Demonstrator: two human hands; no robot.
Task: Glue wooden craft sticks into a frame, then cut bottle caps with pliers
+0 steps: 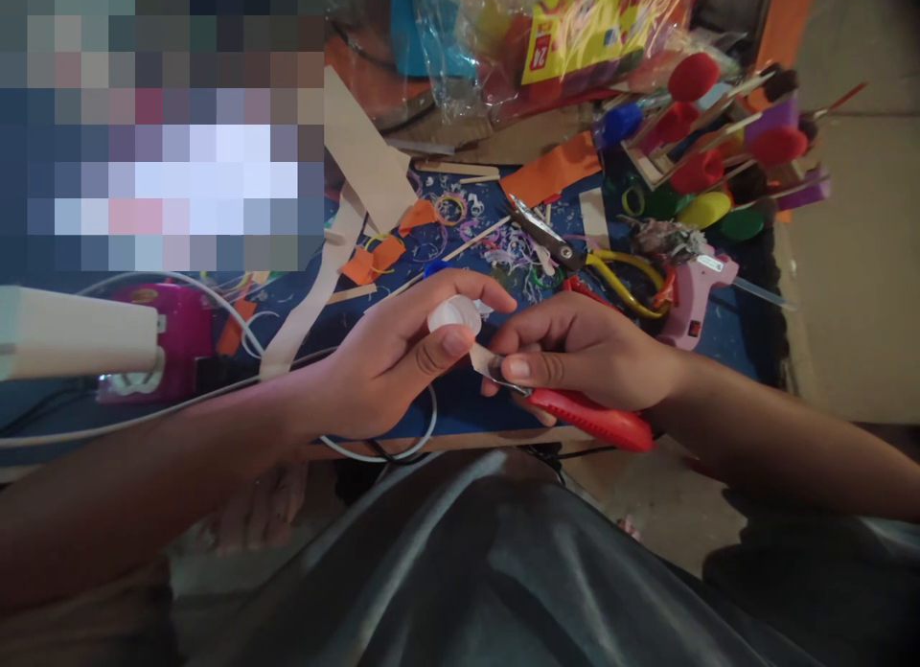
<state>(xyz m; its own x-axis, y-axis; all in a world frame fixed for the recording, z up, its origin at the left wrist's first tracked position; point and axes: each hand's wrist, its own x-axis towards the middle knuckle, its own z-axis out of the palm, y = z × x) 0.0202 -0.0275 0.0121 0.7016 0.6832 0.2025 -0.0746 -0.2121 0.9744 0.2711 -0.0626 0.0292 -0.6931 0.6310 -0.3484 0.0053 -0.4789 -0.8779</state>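
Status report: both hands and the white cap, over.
Left hand holding white cap. Right hand gripping red cutter, blade near cap. Scissors lying beyond right hand.

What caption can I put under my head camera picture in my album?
Left hand holding a small white round piece, right hand a red cutter, over a cluttered blue table.

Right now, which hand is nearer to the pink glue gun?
Right. The right hand, gripping the red cutter, has the pink glue gun just beyond its wrist. The left hand, holding a round white piece, is farther away, leftward.
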